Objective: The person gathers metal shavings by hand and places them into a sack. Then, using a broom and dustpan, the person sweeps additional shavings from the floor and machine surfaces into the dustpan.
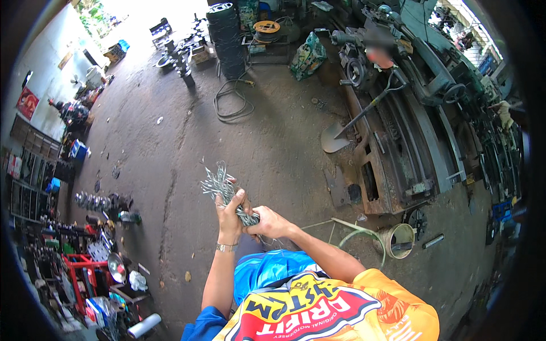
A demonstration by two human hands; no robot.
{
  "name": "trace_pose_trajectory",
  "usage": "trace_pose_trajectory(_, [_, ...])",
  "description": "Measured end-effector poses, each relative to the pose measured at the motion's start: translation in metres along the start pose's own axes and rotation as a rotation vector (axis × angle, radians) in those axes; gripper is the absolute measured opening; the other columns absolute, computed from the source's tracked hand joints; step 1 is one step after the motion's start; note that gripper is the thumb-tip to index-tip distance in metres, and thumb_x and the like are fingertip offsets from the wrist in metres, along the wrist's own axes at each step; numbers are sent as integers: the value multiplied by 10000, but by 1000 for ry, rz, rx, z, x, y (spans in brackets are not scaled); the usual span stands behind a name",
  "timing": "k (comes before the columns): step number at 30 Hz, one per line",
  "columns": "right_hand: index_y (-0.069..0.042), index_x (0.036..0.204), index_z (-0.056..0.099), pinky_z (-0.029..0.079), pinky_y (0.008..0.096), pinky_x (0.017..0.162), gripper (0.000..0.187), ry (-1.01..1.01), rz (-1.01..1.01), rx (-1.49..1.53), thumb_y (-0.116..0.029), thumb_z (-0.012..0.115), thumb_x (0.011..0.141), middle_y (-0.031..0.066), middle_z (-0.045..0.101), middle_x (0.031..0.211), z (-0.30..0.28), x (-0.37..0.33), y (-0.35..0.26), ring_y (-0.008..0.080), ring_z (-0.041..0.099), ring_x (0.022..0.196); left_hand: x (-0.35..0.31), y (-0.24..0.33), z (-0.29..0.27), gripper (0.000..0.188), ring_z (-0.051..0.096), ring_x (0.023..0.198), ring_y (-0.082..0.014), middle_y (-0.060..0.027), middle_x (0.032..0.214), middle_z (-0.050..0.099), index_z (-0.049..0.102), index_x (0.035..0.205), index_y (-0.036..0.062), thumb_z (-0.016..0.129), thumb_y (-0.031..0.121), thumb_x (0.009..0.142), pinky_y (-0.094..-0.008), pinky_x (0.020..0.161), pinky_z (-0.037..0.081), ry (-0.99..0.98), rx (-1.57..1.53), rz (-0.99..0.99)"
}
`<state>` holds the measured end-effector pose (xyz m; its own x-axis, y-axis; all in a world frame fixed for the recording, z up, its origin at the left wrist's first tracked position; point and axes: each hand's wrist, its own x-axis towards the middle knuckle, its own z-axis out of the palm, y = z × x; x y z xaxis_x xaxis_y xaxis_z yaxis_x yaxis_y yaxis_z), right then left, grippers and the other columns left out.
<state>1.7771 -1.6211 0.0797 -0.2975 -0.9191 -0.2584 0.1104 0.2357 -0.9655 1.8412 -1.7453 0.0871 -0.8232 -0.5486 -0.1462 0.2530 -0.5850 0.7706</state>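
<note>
A bundle of thin silvery metal wires (215,181) is held in front of my body, its loose bent ends fanning out at the upper left. My left hand (232,209) wraps round the middle of the bundle, a metal watch band on that wrist. Closed on the lower end of the same wires is my right hand (269,223), close beside the left. A few stray strands stick out below the right hand. The fingers partly hide the wires between the two hands.
A large lathe (398,136) stands at the right, with a shovel (336,138) leaning on it. A bucket (398,241) sits near its base. A hose (232,108) lies coiled on the floor ahead. Tools and a red rack (77,278) crowd the left.
</note>
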Motion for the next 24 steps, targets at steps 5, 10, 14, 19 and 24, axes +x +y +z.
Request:
trace_pose_trajectory(5, [27, 758, 601, 496, 313, 516, 168, 154, 55, 47, -127, 659, 727, 83, 628, 617, -70, 119, -15, 159, 610, 527, 159, 5, -17, 334, 468, 473, -111, -41, 716, 532, 462, 1192, 48, 563, -46, 887, -273, 440, 419, -132, -100, -100])
trace_pose_trajectory(10, [26, 783, 618, 491, 296, 508, 170, 316, 83, -67, -133, 674, 766, 75, 639, 619, -150, 234, -59, 141, 615, 518, 317, 40, 8, 304, 451, 464, -110, -12, 597, 466, 467, 1167, 54, 582, -6, 891, -269, 430, 389, -220, -82, -183])
trace_pose_trajectory(14, [20, 740, 634, 481, 316, 509, 200, 412, 132, 30, -173, 682, 757, 72, 626, 592, -214, 294, -88, 142, 598, 512, 420, 49, 34, 312, 463, 473, -118, -15, 606, 477, 470, 1176, 71, 586, 6, 895, -275, 439, 402, -279, -77, -256])
trace_pose_trajectory(19, [9, 738, 582, 446, 307, 442, 197, 511, 33, 84, -169, 662, 760, 65, 588, 554, -292, 362, -103, 145, 572, 460, 533, 38, 59, 299, 500, 506, -126, -26, 676, 521, 490, 1166, 64, 597, 1, 893, -287, 467, 451, -272, -30, -333])
trace_pose_trajectory(24, [-7, 748, 589, 435, 299, 428, 181, 465, 15, 263, -173, 653, 782, 54, 574, 564, -388, 440, -99, 137, 565, 460, 656, 10, 78, 322, 588, 608, -156, -40, 792, 590, 508, 1150, 59, 663, 13, 872, -304, 554, 520, -181, 40, -367])
